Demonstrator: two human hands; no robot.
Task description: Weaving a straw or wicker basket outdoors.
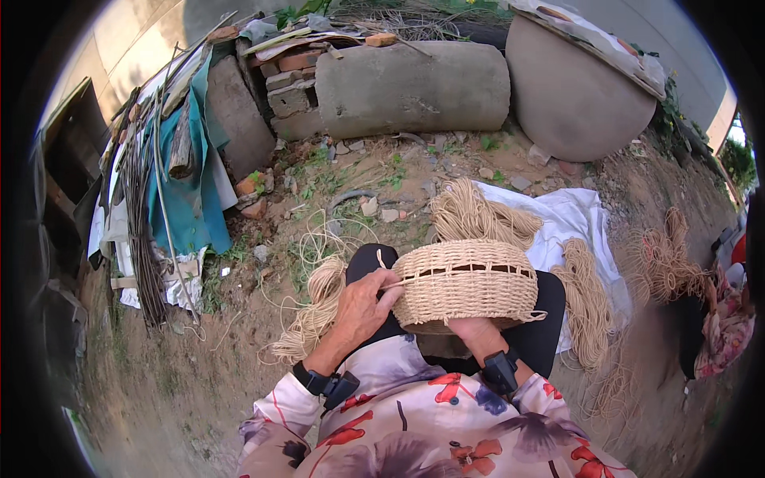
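A round basket (470, 299) of pale tan cord rests on my thighs, with a row of gaps running round below its upper band. At its left side my left hand (368, 304) pinches a thin cord strand (406, 281) between thumb and fingers. A short loop of cord sticks up just beyond those fingers. My right hand (476, 331) reaches in at the basket's near lower edge; its fingers are hidden by the weave. Another cord end (535, 316) pokes out at the lower right of the basket.
Cord bundles lie left of my knee (323, 295), beyond the basket (470, 211) and at right (586, 295), beside a white sheet (586, 215). Another person (729, 319) sits far right near more cord (669, 255). A concrete cylinder (410, 88) and bricks lie ahead.
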